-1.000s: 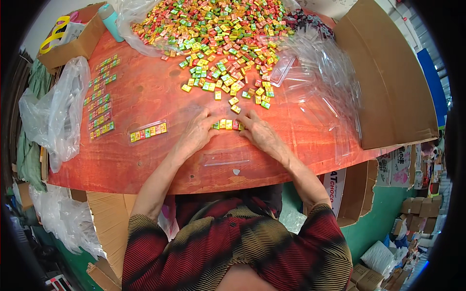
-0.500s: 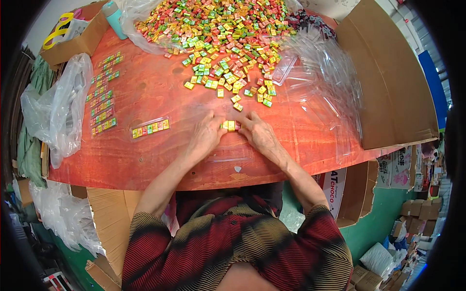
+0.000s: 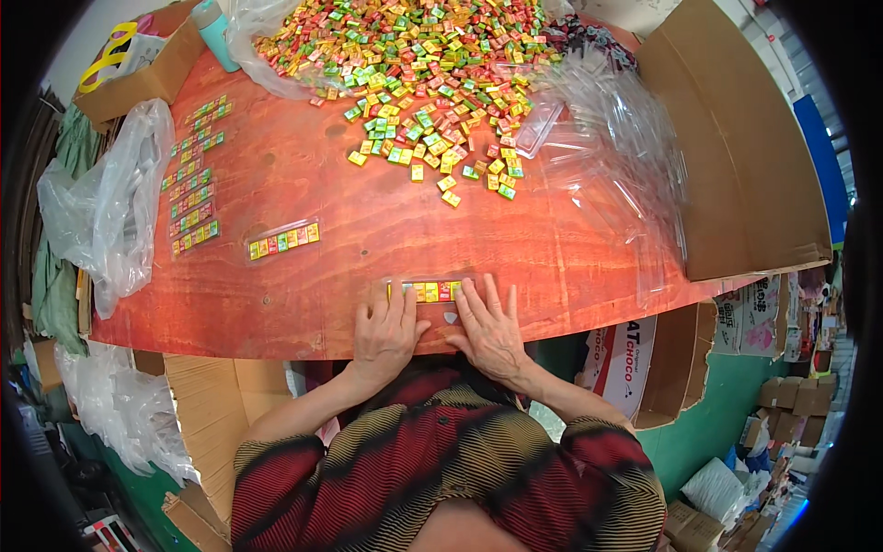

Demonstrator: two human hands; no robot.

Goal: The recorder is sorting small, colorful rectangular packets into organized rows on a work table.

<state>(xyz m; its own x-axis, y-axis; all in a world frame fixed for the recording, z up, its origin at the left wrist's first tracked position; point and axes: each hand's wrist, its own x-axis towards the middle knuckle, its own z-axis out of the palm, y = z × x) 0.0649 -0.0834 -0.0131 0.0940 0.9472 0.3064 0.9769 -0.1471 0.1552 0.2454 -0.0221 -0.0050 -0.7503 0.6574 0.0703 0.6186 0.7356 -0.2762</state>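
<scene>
A short row of small yellow and red candy boxes [image 3: 430, 293] lies near the table's front edge, seemingly in a clear plastic tray whose outline is only partly visible. My left hand [image 3: 384, 329] lies over the row's left end, fingers stretched forward and the thumb out to the side. On the right end rest the fingertips of my right hand [image 3: 490, 333], its fingers spread flat. My fingers hide the outer boxes. Left of my hands is a filled clear tray of similar boxes [image 3: 284, 240].
Loose candy boxes [image 3: 414, 74] are heaped at the back of the red table [image 3: 303, 322]. Stacked clear trays [image 3: 612, 156] lie at the right, beside a tall cardboard box [image 3: 736, 147]. Several filled trays [image 3: 193, 198], a plastic bag [image 3: 110, 207] and a turquoise bottle [image 3: 215, 37] occupy the left.
Both hands have come back toward me, and the row of boxes now lies at the front edge between them. My fingers, curled around boxes before, are now stretched flat.
</scene>
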